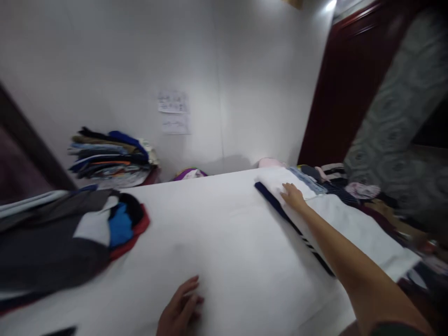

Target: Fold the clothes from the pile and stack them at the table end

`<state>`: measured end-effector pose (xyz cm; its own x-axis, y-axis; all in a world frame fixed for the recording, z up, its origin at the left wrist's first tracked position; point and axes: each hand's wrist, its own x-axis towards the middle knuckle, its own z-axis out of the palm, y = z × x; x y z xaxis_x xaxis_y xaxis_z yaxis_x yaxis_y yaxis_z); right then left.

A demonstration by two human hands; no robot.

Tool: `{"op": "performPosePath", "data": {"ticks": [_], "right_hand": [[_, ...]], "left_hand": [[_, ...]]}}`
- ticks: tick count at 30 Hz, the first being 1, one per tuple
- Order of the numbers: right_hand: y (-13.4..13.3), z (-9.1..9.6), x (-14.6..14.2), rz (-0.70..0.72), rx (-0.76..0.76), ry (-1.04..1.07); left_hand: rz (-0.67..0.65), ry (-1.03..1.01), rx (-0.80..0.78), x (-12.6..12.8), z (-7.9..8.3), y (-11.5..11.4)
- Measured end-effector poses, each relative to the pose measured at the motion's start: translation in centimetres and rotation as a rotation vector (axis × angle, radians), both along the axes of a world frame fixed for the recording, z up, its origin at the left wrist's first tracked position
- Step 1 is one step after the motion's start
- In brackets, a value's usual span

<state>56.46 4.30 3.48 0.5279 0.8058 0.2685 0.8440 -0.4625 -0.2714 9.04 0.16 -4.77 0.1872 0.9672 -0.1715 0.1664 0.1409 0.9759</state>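
Note:
My right hand (294, 196) reaches far over to the right side of the table. Its fingers are stretched out and rest on a white garment (353, 224), which lies in a loose strip along that side. A dark navy band (276, 203) with short white stripes near its lower end runs along the garment's left edge. Low in the middle, my left hand (180, 305) hovers over or rests on the white tabletop (210, 224); which of the two I cannot tell. The left fingers are loosely bent and apart, with nothing in them.
Dark, grey, blue and red clothes (56, 242) are heaped on the left. Behind them stands a tall stack of folded clothes (108, 156). More mixed clothes (332, 179) lie beyond the table's right edge. Two paper notes (174, 102) hang on the wall.

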Motion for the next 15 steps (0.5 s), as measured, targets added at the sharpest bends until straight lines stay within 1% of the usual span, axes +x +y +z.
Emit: {"op": "performPosePath", "data": {"ticks": [1, 3, 5, 7, 9, 11, 13, 15], "right_hand": [[0.5, -0.5, -2.1, 0.116, 0.005, 0.042], [1.0, -1.8, -6.8, 0.382, 0.002, 0.176], [0.8, -3.3, -11.8, 0.621, -0.057, 0.313], [0.0, -4.6, -16.6, 0.797, -0.126, 0.394], [-1.0, -5.6, -20.5, 0.913, -0.194, 0.429], [-1.8, -6.5, -23.2, 0.995, -0.244, 0.426], [-2.3, -7.4, -24.6, 1.054, -0.257, 0.408], [-2.5, -8.6, -25.0, 1.08, -0.245, 0.405]], "left_hand": [[-0.026, -0.005, -0.013, 0.0, 0.4, -0.2], [-0.035, -0.021, -0.037, 0.1, 0.9, -0.5], [-0.028, -0.054, -0.053, 0.4, 1.0, -0.8], [-0.039, -0.085, -0.088, 0.6, 0.8, -0.9], [-0.058, -0.111, -0.141, 0.6, 0.9, -0.8], [-0.072, -0.148, -0.155, 0.2, 1.4, -0.5], [-0.069, -0.183, -0.101, -0.8, 2.3, 0.2], [-0.042, -0.182, 0.0, -2.7, 3.7, 1.5]]}}
